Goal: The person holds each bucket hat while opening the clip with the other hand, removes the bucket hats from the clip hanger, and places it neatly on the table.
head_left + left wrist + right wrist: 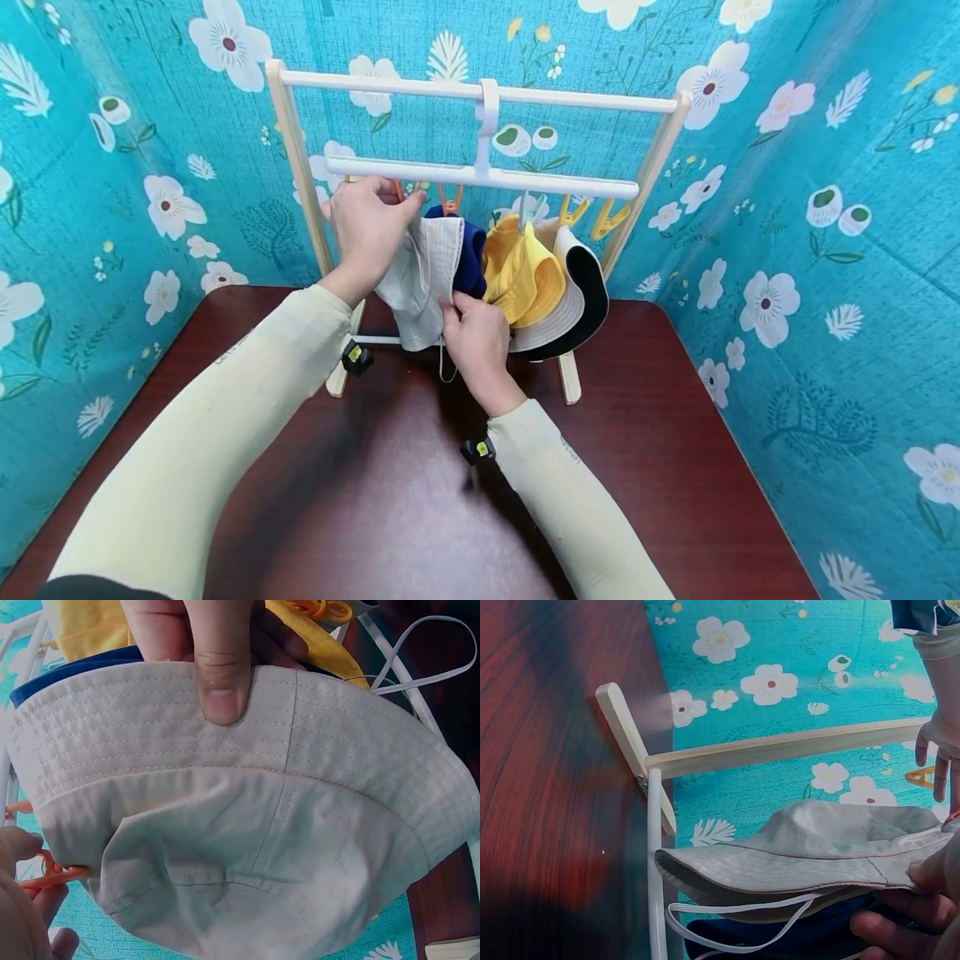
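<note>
The head view is showing the left hand (367, 225) just below the left part of a white hanger (420, 172), largely hiding what its fingers are holding, while the right hand (477, 337) is gripping a pale bucket hat (431, 275) low on the brim. The left wrist view is revealing more: the left fingers are closing on an orange clip (56, 877), whose tip is touching the edge of the hat's crown, and the right thumb is pressing flat on the stitched brim, the other fingers lying behind it. Only the right wrist view is looking along the brim from the side, where a white cord (742, 911) is looping beneath it; there the right thumb and fingers are pinching the brim's edge with no gap to spare. The hat is thus hanging between the two hands, its crown beside the left hand's clip and its brim inside the right hand's pinch. Seen from the head, a dark blue hat (471, 258) is sitting directly behind it, and a yellow hat (525, 275) and a black-and-white hat (592, 292) are hanging farther right.
</note>
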Tool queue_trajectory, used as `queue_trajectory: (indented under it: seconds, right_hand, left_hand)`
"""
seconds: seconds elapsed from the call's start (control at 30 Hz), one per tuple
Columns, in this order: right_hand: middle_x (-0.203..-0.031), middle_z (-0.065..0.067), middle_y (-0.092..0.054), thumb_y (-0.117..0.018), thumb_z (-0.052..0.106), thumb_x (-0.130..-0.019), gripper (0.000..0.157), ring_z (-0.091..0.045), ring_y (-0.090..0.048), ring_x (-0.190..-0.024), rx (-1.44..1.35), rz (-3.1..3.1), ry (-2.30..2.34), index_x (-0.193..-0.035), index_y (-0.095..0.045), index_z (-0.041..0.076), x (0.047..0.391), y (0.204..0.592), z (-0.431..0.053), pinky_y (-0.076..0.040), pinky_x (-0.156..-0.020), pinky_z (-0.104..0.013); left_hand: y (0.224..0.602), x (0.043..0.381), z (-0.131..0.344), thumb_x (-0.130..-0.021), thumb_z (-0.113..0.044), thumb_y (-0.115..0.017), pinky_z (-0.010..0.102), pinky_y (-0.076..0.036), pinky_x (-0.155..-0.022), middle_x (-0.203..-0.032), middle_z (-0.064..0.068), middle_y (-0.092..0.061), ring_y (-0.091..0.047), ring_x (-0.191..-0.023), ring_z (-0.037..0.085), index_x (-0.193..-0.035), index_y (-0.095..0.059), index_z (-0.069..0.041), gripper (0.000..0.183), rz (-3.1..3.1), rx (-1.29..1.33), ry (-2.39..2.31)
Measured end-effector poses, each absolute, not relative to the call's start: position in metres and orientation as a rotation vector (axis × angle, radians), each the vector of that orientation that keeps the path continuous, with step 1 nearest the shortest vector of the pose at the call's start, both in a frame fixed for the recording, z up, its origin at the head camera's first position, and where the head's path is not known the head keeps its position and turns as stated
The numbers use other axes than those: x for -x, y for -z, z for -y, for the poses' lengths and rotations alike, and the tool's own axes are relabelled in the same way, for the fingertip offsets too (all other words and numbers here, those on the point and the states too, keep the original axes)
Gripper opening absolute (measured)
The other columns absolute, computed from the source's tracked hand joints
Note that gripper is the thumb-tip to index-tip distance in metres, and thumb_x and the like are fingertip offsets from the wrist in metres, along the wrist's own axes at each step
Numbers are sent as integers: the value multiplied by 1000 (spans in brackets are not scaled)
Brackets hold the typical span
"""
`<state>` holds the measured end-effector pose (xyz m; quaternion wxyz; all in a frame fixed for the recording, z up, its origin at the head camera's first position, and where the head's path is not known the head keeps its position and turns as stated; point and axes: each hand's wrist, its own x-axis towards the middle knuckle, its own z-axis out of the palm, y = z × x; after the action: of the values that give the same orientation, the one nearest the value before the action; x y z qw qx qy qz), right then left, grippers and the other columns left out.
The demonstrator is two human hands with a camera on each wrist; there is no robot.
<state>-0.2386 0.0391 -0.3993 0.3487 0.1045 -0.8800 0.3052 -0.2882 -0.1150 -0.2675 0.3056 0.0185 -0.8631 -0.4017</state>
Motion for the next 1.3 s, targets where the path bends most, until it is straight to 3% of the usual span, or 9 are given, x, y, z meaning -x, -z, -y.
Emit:
queue_trajectory:
  seconds: [0.3, 0.9, 1.3]
  right_hand:
    - [-52, -1, -52, -75, 29, -92, 38, -33, -65, -59, -280, 2266, -816, -61, -55, 19, 237, 402, -38, -46, -50, -44]
    - [-52, -4, -50, -75, 26, -92, 39, -33, -63, -56, -304, 2256, -789, -61, -53, 17, 231, 404, -43, -46, -50, -45]
    - [-58, -3, -61, -74, 26, -92, 29, -32, -68, -62, -314, 2257, -795, -66, -62, 18, 229, 409, -47, -48, -52, -46]
  left_hand:
    - [270, 288, 116, -89, -52, -75, 47, -17, -117, -90, -1, -79, -61, -114, 13, -84, -74, -18, 34, 2282, -40, 1078]
    - [271, 287, 113, -90, -54, -73, 45, -22, -110, -87, -3, -77, -65, -103, 8, -81, -71, -20, 35, 2322, -41, 1072]
    - [272, 289, 111, -89, -54, -74, 44, -23, -111, -88, -4, -78, -65, -104, 8, -81, -72, -20, 35, 2314, -50, 1079]
